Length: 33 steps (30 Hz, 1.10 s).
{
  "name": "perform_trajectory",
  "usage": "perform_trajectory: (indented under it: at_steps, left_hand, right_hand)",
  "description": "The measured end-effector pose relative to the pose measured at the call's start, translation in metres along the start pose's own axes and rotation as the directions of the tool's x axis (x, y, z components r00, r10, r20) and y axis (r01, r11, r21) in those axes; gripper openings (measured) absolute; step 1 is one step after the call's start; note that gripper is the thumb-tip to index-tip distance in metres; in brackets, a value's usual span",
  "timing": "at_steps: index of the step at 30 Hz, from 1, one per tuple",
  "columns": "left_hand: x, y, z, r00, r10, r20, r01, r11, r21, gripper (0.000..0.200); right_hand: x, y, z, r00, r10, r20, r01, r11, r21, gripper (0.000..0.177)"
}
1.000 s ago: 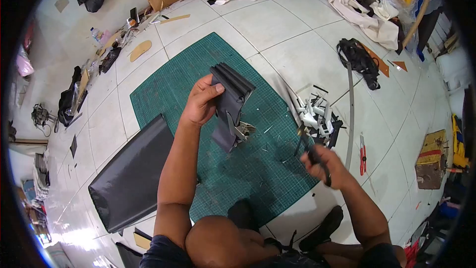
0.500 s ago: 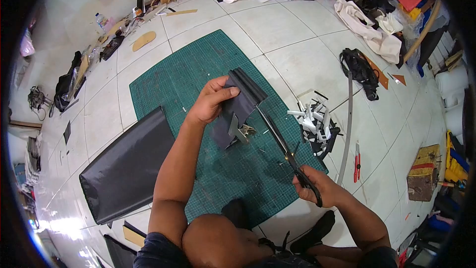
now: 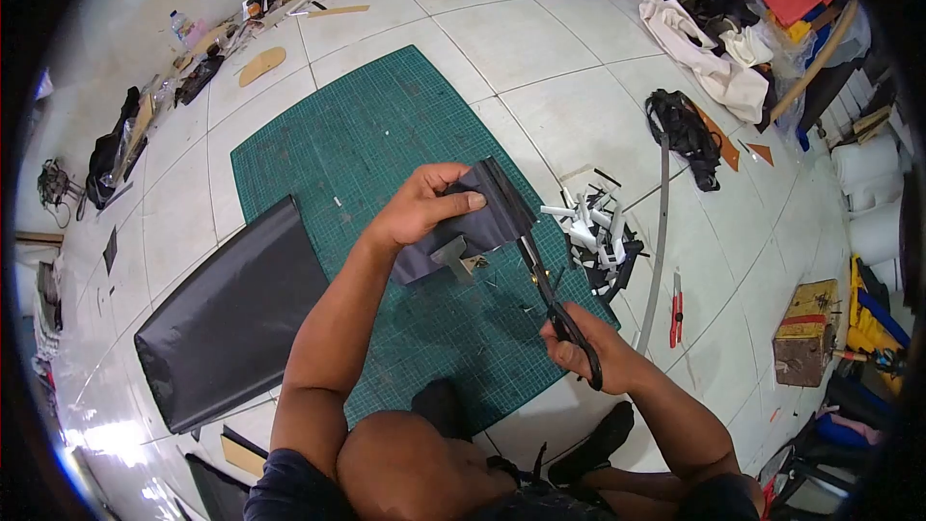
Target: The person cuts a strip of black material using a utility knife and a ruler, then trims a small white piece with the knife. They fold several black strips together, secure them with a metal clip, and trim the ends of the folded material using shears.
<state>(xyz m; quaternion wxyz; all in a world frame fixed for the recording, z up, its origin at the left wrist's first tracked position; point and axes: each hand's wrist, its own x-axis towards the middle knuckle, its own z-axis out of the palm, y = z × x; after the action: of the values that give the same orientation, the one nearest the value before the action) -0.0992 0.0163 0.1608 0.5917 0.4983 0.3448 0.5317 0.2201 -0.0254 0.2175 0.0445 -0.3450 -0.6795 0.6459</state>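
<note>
My left hand (image 3: 424,210) pinches a folded piece of dark sheet material (image 3: 487,215), thumb on top, above the green cutting mat (image 3: 328,125). Its right side is layered in narrow folds, and the lower part hangs down with a pale patch showing. In my right hand (image 3: 600,345) is a pair of black-handled scissors (image 3: 558,309), fingers wrapped round the handles. The blades point up and left, with their tips at the lower right corner of the dark piece. A large black sheet (image 3: 231,314) lies left of my left arm, partly over the mat.
A pile of white and black offcuts (image 3: 603,232) lies at the mat's right edge. Farther right are a metal ruler (image 3: 659,241), a red cutter knife (image 3: 676,311) and a worn box (image 3: 806,333). Fabric scraps (image 3: 709,58) heap up at the back right.
The dark piece has turned flatter and sits slightly lower and to the right in my left hand. My right hand and the scissors have shifted a little up and left; the whole view has moved slightly.
</note>
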Motion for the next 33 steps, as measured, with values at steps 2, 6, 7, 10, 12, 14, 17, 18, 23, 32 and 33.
perform_trajectory:
  at_steps: [2,6,7,10,12,14,17,18,23,32,33]
  left_hand:
    - [0.0,-0.001,0.001,1.0,-0.008,0.007,0.008,1.0,0.002,0.017]
    - [0.0,0.002,0.006,1.0,-0.001,0.003,0.001,1.0,-0.008,0.016]
    - [-0.002,0.002,0.006,1.0,-0.003,-0.008,0.003,1.0,-0.011,0.016]
    - [-0.004,0.003,0.003,1.0,-0.005,-0.018,0.005,1.0,-0.004,0.016]
    - [-0.005,0.003,0.004,1.0,-0.005,-0.021,0.004,1.0,-0.009,0.017]
    - [-0.008,0.005,0.006,0.999,-0.002,-0.036,0.001,1.0,-0.014,0.016]
    - [-0.007,0.002,0.004,1.0,-0.009,-0.029,0.009,1.0,-0.002,0.016]
    - [-0.007,0.003,0.005,1.0,-0.01,-0.027,0.01,1.0,0.001,0.015]
    - [-0.009,0.007,0.005,1.0,-0.023,-0.013,0.023,1.0,0.011,0.015]
    - [-0.01,0.004,-0.003,1.0,-0.026,-0.002,0.026,1.0,0.006,0.018]
    - [-0.011,0.002,-0.009,1.0,-0.011,-0.022,0.01,1.0,-0.026,0.018]
  right_hand:
    - [0.001,-0.006,0.001,1.0,-0.011,-0.01,0.011,1.0,-0.008,0.058]
    - [0.002,-0.011,0.003,1.0,-0.012,-0.003,0.012,1.0,0.02,0.058]
    - [0.002,-0.01,0.003,1.0,-0.03,0.003,0.03,0.998,0.048,0.057]
    - [0.006,0.005,0.005,0.997,-0.076,-0.005,0.076,0.992,0.096,0.052]
    - [0.005,0.007,0.006,0.998,-0.06,-0.025,0.063,0.988,0.143,0.047]
    - [0.004,-0.001,0.008,0.999,-0.014,-0.04,0.022,0.976,0.216,0.044]
    - [0.003,0.005,0.011,0.998,0.005,-0.064,0.009,0.977,0.212,0.042]
    - [0.002,0.006,0.011,0.998,0.006,-0.066,0.007,0.979,0.205,0.043]
    - [0.004,-0.009,0.013,0.993,-0.049,-0.103,0.073,0.968,0.241,0.043]
    - [0.006,-0.003,0.018,0.995,0.024,-0.092,-0.006,0.982,0.191,0.042]
    - [0.003,-0.003,0.018,0.996,-0.015,-0.093,0.034,0.98,0.196,0.043]
